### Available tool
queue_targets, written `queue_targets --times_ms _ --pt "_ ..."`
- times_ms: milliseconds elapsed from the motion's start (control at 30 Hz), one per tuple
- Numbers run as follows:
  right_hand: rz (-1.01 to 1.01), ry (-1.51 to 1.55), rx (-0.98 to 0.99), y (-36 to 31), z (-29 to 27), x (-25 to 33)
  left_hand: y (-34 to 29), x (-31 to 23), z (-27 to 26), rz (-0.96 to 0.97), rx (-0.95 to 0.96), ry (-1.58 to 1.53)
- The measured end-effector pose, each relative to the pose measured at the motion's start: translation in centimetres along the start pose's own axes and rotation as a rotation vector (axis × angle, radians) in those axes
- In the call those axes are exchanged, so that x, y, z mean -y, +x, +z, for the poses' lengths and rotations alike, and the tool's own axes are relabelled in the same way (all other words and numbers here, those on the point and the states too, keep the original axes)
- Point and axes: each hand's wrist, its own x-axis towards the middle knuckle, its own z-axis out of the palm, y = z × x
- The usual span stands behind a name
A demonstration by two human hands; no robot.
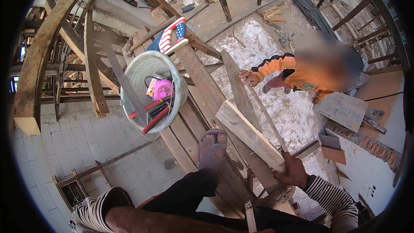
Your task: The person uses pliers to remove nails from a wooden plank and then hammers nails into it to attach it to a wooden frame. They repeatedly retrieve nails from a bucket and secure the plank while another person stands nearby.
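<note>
My right hand (294,171) is closed around the near end of a flat wooden board (250,136), which slants away over the scaffold planks. My left forearm (146,221) crosses the bottom of the view. Of my left hand (268,231) only a sliver shows at the lower edge, its fingers hidden. Beside it a short pale stick (250,216) points upward; whether the hand holds it is unclear. My bare left foot (212,149) rests on the planks (183,140). Below, a person in an orange and black shirt (280,67) reaches a hand (249,78) toward a long narrow board (241,92).
A grey bucket (183,88) on the planks holds red-handled tools (156,120), a pink item (164,89) and a long grey strip (125,82). Behind it lies a handsaw with a striped, starred handle (174,36). Timber posts (90,64) rise left. Black rods (297,4) lie below.
</note>
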Motion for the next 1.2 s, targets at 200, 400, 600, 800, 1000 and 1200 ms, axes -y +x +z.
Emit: queue_targets --times_ms 200,400,600,800,1000,1200 --pt "-0.010 0.065 -0.001 0.6 0.4 -0.2 -2.6 -4.1 -1.7 0.040 0.097 0.039" --pt "-0.107 0.138 -0.053 0.1 1.1 -1.8 -13.0 -15.2 -9.4 0.122 0.234 0.044" --pt "-0.231 0.243 -0.105 0.6 1.1 -1.4 -11.2 -8.2 -22.6 0.097 -0.742 0.197" --pt "-0.247 0.367 -0.163 1.0 0.5 0.7 -7.1 -7.1 -27.1 0.084 -0.606 1.204" --pt "-0.196 0.274 -0.115 0.6 0.2 0.2 -1.9 -7.0 -27.9 -0.115 -0.501 1.565" --pt "-0.141 0.162 -0.082 -1.1 1.2 -1.0 -1.9 -6.0 -29.0 -0.157 -0.432 1.480"
